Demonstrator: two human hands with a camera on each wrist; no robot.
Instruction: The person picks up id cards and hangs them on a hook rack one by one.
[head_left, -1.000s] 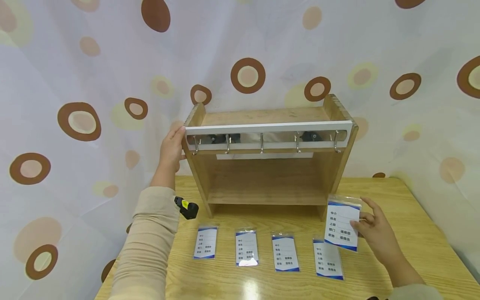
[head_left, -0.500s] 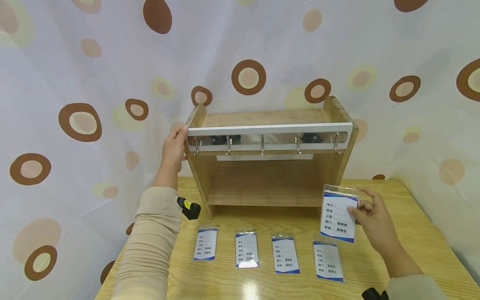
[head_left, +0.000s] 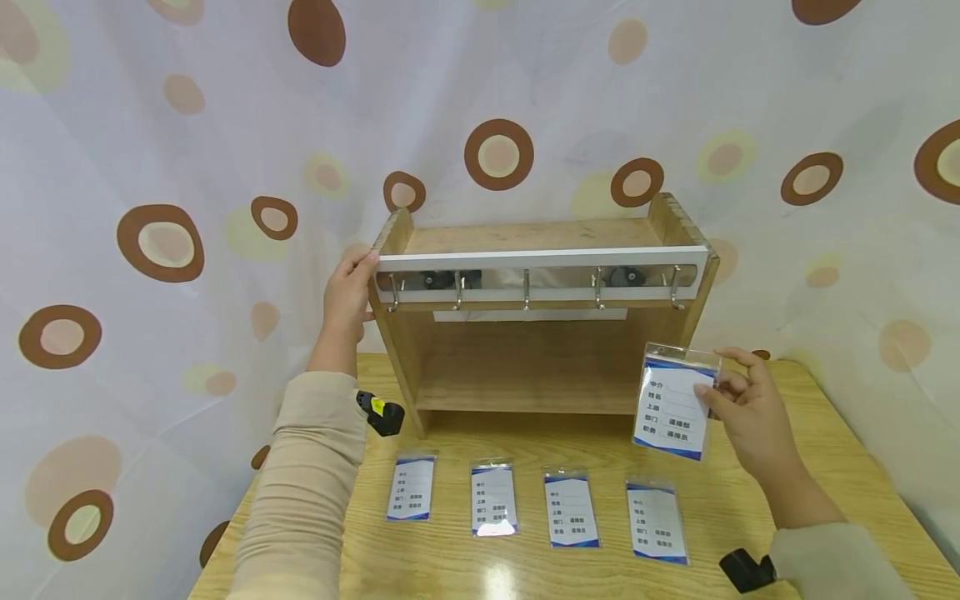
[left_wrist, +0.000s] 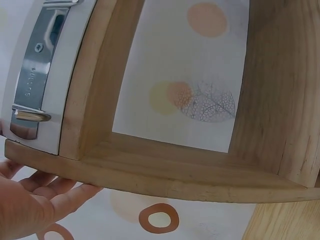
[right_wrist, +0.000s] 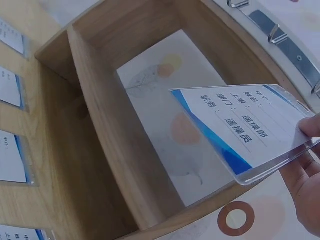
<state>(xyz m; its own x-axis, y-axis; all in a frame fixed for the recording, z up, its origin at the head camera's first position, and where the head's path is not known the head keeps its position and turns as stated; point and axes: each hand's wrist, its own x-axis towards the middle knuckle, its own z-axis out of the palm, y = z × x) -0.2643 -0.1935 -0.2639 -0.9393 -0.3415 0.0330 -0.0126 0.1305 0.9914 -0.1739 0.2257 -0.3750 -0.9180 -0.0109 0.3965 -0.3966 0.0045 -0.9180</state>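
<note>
My right hand (head_left: pixel 753 421) pinches the right edge of an ID badge (head_left: pixel 675 407) in a clear plastic holder, thumb on its printed front. The badge is tilted, raised in front of the lower right of a wooden shelf unit (head_left: pixel 540 362). In the right wrist view the badge (right_wrist: pixel 240 130) overlaps the shelf's opening. A white strip (head_left: pixel 540 257) with several metal hooks runs across the shelf's upper front. My left hand (head_left: pixel 347 300) rests against the shelf's upper left corner. The left wrist view shows its fingers (left_wrist: pixel 62 192) extended along the outer side panel (left_wrist: pixel 150 182).
Several more badges lie in a row on the wooden table before the shelf, from the leftmost badge (head_left: pixel 411 487) to the rightmost badge (head_left: pixel 657 523). A cloth with brown rings (head_left: pixel 225 142) hangs behind. The table (head_left: pixel 832 450) extends right of the shelf.
My right hand has lifted the badge up and slightly left, toward the shelf's right side, uncovering the rightmost badge on the table. The left hand stays at the shelf's corner.
</note>
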